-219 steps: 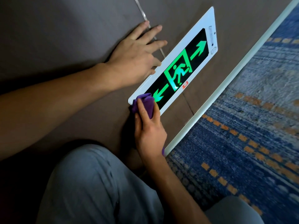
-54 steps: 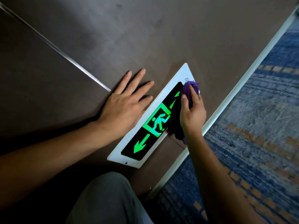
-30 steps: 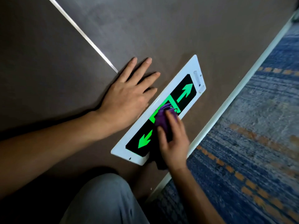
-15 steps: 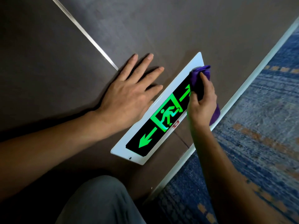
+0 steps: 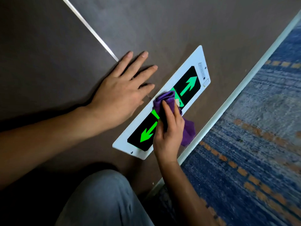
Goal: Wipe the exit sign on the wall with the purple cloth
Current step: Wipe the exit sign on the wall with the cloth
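Observation:
The exit sign (image 5: pixel 189 85) is a white-framed black panel with lit green arrows, fixed low on a brown wall. My right hand (image 5: pixel 167 132) grips the bunched purple cloth (image 5: pixel 164 100) and presses it on the middle of the sign, hiding the running-figure symbol. A loose corner of the cloth hangs out to the right of the hand. My left hand (image 5: pixel 122 90) lies flat on the wall, fingers spread, just beside the sign's upper-left edge, holding nothing.
A pale skirting strip (image 5: pixel 228 105) runs along the wall's base, where blue carpet with orange dashes (image 5: pixel 254 144) begins. A thin metal seam (image 5: pixel 91 30) crosses the wall above my left hand. My knee in grey trousers (image 5: pixel 104 199) is at the bottom.
My right hand has slid the cloth back from the sign's far right end to its middle, uncovering the right arrow and covering the running figure. My left hand stays flat on the wall.

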The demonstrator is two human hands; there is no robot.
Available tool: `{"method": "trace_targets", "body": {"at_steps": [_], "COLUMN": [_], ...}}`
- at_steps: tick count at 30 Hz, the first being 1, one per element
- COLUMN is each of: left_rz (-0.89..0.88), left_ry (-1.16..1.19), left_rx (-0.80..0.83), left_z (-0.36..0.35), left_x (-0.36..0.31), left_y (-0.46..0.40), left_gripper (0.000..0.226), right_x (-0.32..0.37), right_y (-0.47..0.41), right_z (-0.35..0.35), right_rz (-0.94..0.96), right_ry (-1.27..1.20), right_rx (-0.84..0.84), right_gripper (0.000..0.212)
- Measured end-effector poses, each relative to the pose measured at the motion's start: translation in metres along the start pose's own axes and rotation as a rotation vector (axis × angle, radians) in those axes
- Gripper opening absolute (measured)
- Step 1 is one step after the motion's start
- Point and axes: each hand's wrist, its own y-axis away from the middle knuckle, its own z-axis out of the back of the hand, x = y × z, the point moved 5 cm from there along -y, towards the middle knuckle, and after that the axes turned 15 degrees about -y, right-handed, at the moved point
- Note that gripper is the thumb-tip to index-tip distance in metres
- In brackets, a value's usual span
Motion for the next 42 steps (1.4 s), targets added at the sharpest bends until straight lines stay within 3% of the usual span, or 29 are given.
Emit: {"method": "trace_targets", "body": {"at_steps": [4, 11, 16, 31, 33, 38, 42], "left_rz": [-0.030, -0.029, -0.040, -0.007, -0.006, -0.006, -0.009], "left_ry": [-0.024, -0.033, -0.055, -0.003, 0.009, 0.002, -0.031], "left_rx": [0.035, 0.051, 0.047, 0.030, 0.043, 0.028, 0.051], "left_z": [0.002, -0.001, -0.002, 0.001, 0.002, 0.003, 0.002], "left_x": [0.000, -0.002, -0.003, -0.002, -0.002, -0.003, -0.003], "left_y": [-0.001, 0.000, 0.002, -0.003, -0.003, -0.002, -0.002], "left_gripper": [0.054, 0.051, 0.048, 0.051, 0.051, 0.046, 0.044], "right_x": [0.002, -0.004, -0.008, 0.009, 0.012, 0.006, -0.001], "right_y": [0.001, -0.091, -0.134, 0.026, 0.011, -0.094, -0.158], "right_z": [0.007, 0.064, 0.051, -0.014, -0.001, 0.049, 0.064], "right_rz": [-0.015, -0.073, -0.124, -0.115, -0.080, -0.125, -0.106], "right_ry": [0.002, -0.035, -0.010, -0.086, -0.105, -0.115, -0.093], "right_rx": [0.046, -0.194, -0.188, -0.061, -0.061, -0.271, -0.241], "right_gripper": [0.059, 0.049, 0.047, 0.032, 0.031, 0.033, 0.034]}}
